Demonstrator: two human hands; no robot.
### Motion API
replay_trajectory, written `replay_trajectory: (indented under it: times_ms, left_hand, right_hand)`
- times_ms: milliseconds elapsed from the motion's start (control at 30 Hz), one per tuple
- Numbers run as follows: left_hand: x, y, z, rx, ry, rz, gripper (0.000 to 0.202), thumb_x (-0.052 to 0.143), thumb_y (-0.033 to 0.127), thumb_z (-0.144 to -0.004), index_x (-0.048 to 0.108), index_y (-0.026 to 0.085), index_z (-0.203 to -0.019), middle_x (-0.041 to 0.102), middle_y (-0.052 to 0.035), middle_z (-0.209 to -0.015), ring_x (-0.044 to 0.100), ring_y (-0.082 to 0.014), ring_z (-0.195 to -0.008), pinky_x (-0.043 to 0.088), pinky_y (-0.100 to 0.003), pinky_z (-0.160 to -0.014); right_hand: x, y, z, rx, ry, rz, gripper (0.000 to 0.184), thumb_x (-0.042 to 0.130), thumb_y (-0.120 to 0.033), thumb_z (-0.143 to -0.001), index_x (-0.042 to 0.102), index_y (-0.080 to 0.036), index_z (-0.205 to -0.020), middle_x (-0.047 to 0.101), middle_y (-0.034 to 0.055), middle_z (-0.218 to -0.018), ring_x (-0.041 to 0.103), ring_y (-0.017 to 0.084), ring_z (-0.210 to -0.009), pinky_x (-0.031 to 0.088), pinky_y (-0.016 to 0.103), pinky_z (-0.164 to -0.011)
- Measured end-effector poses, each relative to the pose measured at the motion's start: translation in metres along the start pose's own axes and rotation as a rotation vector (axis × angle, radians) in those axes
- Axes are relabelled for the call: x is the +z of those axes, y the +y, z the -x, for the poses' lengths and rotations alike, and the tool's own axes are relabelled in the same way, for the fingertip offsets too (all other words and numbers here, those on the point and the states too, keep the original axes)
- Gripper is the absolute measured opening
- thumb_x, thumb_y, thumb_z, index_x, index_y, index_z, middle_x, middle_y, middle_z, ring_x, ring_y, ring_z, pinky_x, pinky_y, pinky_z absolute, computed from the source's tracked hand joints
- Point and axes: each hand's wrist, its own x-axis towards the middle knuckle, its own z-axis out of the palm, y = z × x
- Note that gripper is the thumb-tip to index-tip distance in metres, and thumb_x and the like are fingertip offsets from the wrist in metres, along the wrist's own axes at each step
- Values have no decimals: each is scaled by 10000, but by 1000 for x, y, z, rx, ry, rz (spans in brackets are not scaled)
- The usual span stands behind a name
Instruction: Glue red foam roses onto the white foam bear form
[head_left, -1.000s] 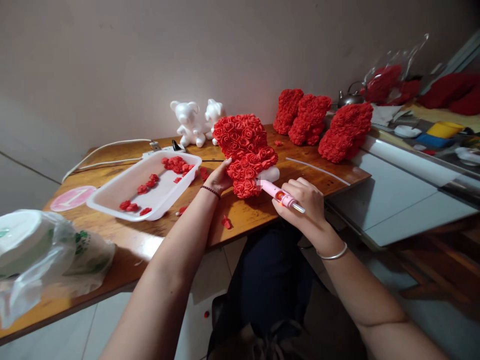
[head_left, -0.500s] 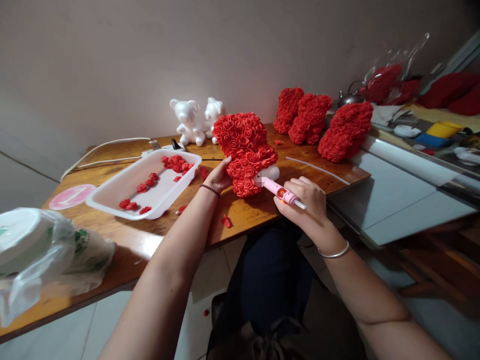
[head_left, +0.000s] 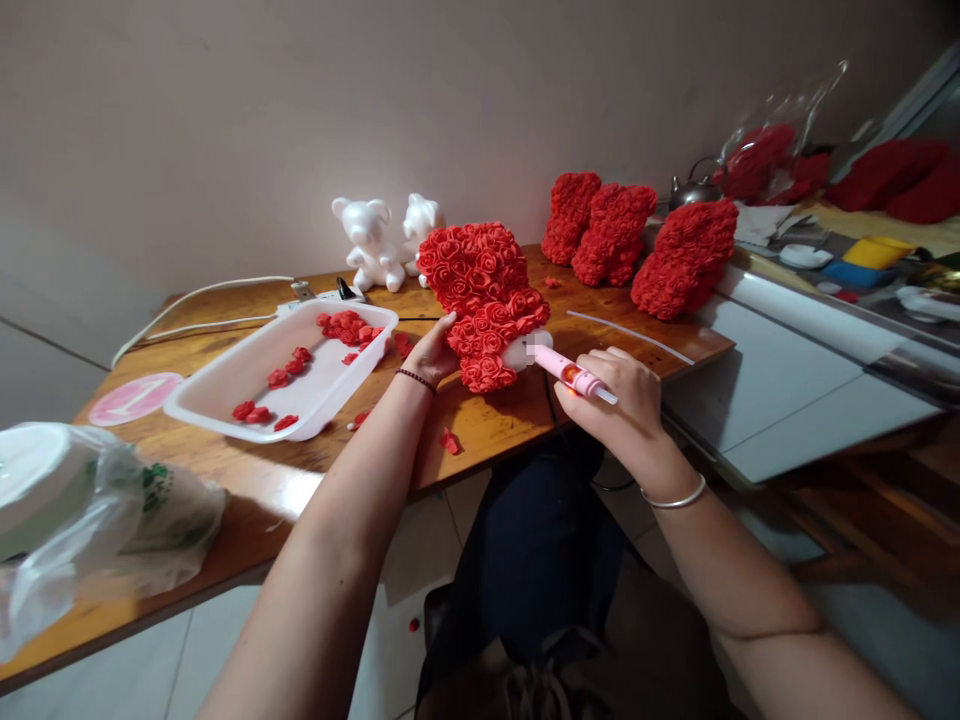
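Note:
My left hand [head_left: 435, 352] grips a rose bear [head_left: 480, 300] by its left side, holding it just above the table. Red foam roses cover most of the bear, and a bare white foam part [head_left: 517, 352] shows at its lower right. In my right hand [head_left: 619, 400] is a pink hot glue gun [head_left: 566, 372] with an orange glow in its body and a clear glue stick poking from its back end. The gun's front end points at the white part; a blurred patch hides whether they touch.
A white plastic tray [head_left: 281, 375] holds loose red roses. Two white foam bears [head_left: 367, 245] stand behind, and several rose-covered bears [head_left: 686, 260] to the right. A spare glue stick [head_left: 630, 335] lies on the table [head_left: 420, 455]. Plastic-wrapped tubs [head_left: 97, 500] stand at left.
My right hand and the glue gun have shifted slightly right relative to the bear. The bear stays in my left hand; the whole view has moved a little.

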Motion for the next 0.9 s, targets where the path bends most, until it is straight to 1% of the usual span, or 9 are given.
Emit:
replay_trajectory:
  times_ms: [200,433,600,667,767,833,900]
  left_hand:
    - [0,1,-1,1,-25,-14,293,576,311,-917,700,142,-1122,779,-100,-1074,671,-294,-1229,423,-445,-1184]
    - [-3,1,-3,0,-51,-38,330,636,332,-850,690,131,-1106,779,-110,-1086,652,-308,-1258,392,-469,-1206]
    - [0,2,-1,-1,-37,-42,316,627,330,-847,695,141,-1090,780,-103,-1073,653,-304,-1259,406,-464,-1194]
    - [1,2,0,-1,-29,-40,312,611,334,-856,698,139,-1084,784,-101,-1049,661,-304,-1245,414,-465,-1187]
    - [2,3,2,8,-37,-42,327,594,341,-869,698,135,-1100,789,-97,-1026,677,-301,-1216,432,-462,-1172]
    - [0,3,3,7,-49,-45,332,596,350,-870,696,137,-1105,792,-92,-1016,685,-299,-1204,448,-457,-1159]
    - [-2,4,4,14,-70,-39,341,609,367,-869,693,150,-1118,793,-84,-1017,680,-300,-1214,460,-453,-1149]
  right_hand:
    - [-2,5,-2,46,18,16,218,641,-282,-766,539,-188,-599,631,36,-677,539,167,-688,264,318,-620]
    - [-12,8,-6,104,-72,59,220,590,-290,-809,556,-186,-618,668,62,-717,582,192,-732,280,319,-622]
    - [-17,9,-6,128,-76,30,212,576,-298,-805,543,-192,-624,673,72,-734,590,199,-727,294,314,-617]
    - [-18,12,-6,160,-85,-31,191,578,-299,-788,545,-196,-630,672,66,-730,569,188,-682,307,310,-609]
    - [-20,19,-8,212,-128,-195,151,590,-281,-743,537,-207,-623,640,33,-668,524,164,-605,357,302,-604]
    - [-24,26,-9,281,-166,-333,145,611,-288,-713,539,-214,-611,614,12,-627,532,161,-594,407,293,-609]
    - [-28,31,-10,383,-216,-480,159,648,-334,-697,571,-218,-622,608,3,-607,563,170,-598,446,288,-596]
